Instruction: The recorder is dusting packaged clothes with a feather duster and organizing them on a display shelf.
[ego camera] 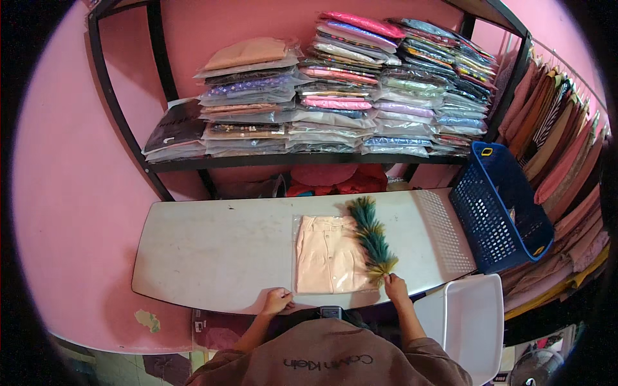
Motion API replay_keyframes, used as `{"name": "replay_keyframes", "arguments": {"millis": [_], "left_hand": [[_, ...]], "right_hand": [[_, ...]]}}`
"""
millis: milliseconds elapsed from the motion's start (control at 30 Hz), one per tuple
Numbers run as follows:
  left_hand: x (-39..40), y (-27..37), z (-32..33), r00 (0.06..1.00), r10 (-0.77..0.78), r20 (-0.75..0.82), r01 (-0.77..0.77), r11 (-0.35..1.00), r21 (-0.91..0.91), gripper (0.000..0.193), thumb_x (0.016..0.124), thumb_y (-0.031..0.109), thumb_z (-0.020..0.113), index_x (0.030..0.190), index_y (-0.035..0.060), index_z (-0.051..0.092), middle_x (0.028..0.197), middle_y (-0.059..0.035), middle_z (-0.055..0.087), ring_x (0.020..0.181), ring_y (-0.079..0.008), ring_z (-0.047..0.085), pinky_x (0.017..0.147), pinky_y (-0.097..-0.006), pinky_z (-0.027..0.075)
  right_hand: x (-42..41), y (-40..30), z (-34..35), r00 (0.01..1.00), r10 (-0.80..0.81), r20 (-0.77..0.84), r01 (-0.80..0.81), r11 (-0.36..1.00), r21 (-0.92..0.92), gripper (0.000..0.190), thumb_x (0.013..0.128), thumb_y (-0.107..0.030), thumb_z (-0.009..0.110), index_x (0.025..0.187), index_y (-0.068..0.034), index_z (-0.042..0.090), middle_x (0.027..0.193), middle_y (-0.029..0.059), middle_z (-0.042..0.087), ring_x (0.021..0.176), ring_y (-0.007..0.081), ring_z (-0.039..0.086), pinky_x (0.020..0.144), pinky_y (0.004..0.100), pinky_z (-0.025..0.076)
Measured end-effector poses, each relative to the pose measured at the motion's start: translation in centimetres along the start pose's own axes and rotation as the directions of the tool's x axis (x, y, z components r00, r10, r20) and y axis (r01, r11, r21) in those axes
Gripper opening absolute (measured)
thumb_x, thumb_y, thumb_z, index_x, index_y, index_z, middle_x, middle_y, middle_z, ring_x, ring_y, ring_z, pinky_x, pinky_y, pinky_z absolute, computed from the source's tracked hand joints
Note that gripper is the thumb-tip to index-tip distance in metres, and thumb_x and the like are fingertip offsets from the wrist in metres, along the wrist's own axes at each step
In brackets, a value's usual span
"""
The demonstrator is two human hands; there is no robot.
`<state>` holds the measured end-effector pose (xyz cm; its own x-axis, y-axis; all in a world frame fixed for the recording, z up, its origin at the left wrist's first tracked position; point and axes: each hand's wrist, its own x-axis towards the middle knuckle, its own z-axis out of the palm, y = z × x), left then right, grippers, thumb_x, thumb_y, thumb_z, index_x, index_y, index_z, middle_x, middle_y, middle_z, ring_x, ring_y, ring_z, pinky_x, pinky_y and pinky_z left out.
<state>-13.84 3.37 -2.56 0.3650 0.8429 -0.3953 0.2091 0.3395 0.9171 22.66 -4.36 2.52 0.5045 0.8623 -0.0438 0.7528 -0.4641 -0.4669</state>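
Observation:
A folded peach buttoned garment in a clear plastic bag lies flat on the white tabletop. My right hand grips the near end of a green and yellow feather-like duster, which lies over the right edge of the bag and reaches towards the back of the table. At the table's front edge, left of the bag's near corner, my left hand rests with its fingers curled and nothing visible in it.
A blue perforated plastic basket stands at the table's right end, with a white plastic tub below it. Behind, a black-framed shelf holds stacks of bagged folded clothes. Garments on hangers hang at the right.

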Motion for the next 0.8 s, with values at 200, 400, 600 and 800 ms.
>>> {"name": "replay_keyframes", "arguments": {"millis": [200, 400, 600, 800], "left_hand": [[-0.1, -0.4, -0.4, 1.0, 0.0, -0.01, 0.0, 1.0, 0.03, 0.015, 0.081, 0.012, 0.053, 0.077, -0.0023, 0.053, 0.066, -0.0115, 0.059, 0.057, -0.0169, 0.06, 0.049, -0.0254, 0.049], [-0.5, 0.3, 0.0, 1.0, -0.011, -0.007, 0.011, 1.0, 0.007, 0.018, 0.082, 0.015, 0.054, 0.077, -0.002, 0.053, 0.066, -0.0113, 0.059, 0.057, -0.0163, 0.06, 0.049, -0.0248, 0.048], [-0.4, 0.1, -0.2, 0.999, -0.034, -0.015, 0.034, 0.999, -0.003, 0.017, 0.081, 0.015, 0.055, 0.077, -0.0015, 0.053, 0.065, -0.0104, 0.059, 0.056, -0.0154, 0.06, 0.048, -0.0242, 0.048], [-0.1, -0.4, -0.3, 1.0, -0.003, 0.001, 0.003, 1.0, -0.016, 0.019, 0.081, 0.016, 0.056, 0.073, -0.001, 0.054, 0.063, -0.0085, 0.059, 0.054, -0.0133, 0.058, 0.047, -0.0235, 0.047]], "right_hand": [[-3.6, -4.9, 0.5, 0.857, -0.295, 0.424, 0.301, 0.952, 0.054, 0.04, 0.085, -0.04, 0.039, 0.084, -0.004, 0.054, 0.083, 0.0227, 0.057, 0.077, 0.0412, 0.053, 0.067, 0.0476, 0.042], [-3.1, -0.9, -0.2, 0.877, -0.216, 0.43, 0.19, 0.976, 0.102, 0.044, 0.083, -0.044, 0.04, 0.087, -0.003, 0.055, 0.083, 0.0236, 0.057, 0.081, 0.0409, 0.053, 0.071, 0.0466, 0.043], [-3.6, -1.0, -1.2, 0.979, -0.026, 0.2, 0.024, 1.0, 0.013, 0.038, 0.085, -0.038, 0.039, 0.085, -0.003, 0.054, 0.075, 0.025, 0.056, 0.075, 0.0429, 0.053, 0.065, 0.0489, 0.043], [-5.4, -2.8, -0.1, 0.771, -0.316, 0.552, 0.323, 0.942, 0.089, 0.04, 0.084, -0.041, 0.04, 0.094, -0.006, 0.056, 0.084, 0.0224, 0.057, 0.082, 0.0401, 0.053, 0.072, 0.044, 0.043]]}}
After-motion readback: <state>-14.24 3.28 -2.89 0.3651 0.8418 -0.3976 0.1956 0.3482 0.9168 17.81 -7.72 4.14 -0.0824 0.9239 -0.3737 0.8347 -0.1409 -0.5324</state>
